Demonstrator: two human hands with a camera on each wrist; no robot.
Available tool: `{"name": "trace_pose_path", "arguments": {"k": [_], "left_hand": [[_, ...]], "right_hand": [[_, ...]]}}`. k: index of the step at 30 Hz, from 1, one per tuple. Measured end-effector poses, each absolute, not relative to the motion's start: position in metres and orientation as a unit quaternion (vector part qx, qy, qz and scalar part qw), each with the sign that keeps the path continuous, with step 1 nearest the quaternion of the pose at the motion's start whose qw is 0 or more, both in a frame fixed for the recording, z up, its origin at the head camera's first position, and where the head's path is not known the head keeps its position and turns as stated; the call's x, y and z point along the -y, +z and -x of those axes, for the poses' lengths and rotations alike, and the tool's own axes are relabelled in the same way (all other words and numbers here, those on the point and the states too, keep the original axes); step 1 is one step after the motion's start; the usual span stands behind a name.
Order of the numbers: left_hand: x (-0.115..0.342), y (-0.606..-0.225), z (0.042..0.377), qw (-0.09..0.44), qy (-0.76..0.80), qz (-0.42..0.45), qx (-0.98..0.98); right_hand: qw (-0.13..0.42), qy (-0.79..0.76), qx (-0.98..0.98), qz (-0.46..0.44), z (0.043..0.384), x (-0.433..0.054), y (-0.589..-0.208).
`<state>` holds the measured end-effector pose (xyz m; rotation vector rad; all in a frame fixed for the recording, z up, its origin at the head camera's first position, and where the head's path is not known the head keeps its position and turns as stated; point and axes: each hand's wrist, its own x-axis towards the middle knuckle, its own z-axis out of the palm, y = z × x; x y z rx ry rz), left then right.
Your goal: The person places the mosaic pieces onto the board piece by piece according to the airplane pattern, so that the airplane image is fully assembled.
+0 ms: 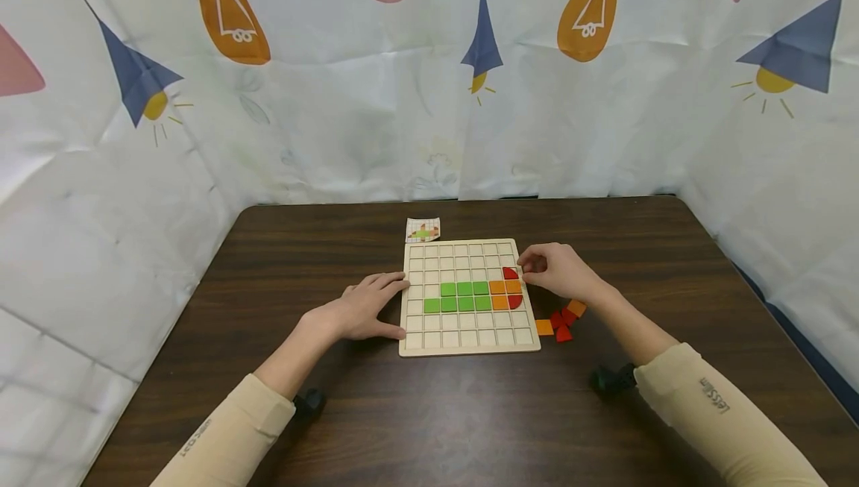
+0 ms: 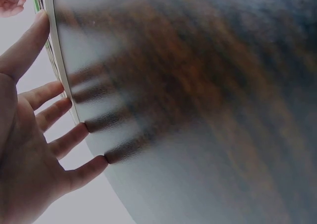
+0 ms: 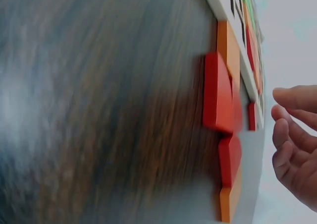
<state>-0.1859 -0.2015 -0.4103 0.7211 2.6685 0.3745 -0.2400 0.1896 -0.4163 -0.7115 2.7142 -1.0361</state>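
Sleeves point(image 1: 718, 427) fill the lower corners; left hand point(image 1: 365, 308), fingers spread, touches the central board point(image 1: 470, 339); right hand point(image 1: 560, 271) curls at its right edge, grip unclear.

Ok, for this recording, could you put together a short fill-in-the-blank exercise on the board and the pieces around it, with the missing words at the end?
1. The left hand touches the ____ edge of the wooden board.
2. Exactly ____ orange tiles sit on the board.
3. The tiles just to the left of those orange ones are ____.
4. The loose pieces lie on the table to the ____ of the board.

Missing words: left; three; green; right.
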Motion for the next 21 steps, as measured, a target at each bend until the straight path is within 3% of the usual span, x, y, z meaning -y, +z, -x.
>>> {"name": "trace_pose_path", "arguments": {"k": [21], "left_hand": [[0.202, -0.408, 0.184, 0.178, 0.137, -0.249, -0.942]], "right_hand": [[0.12, -0.298, -0.916, 0.24, 0.251, -0.205, -0.424]]}}
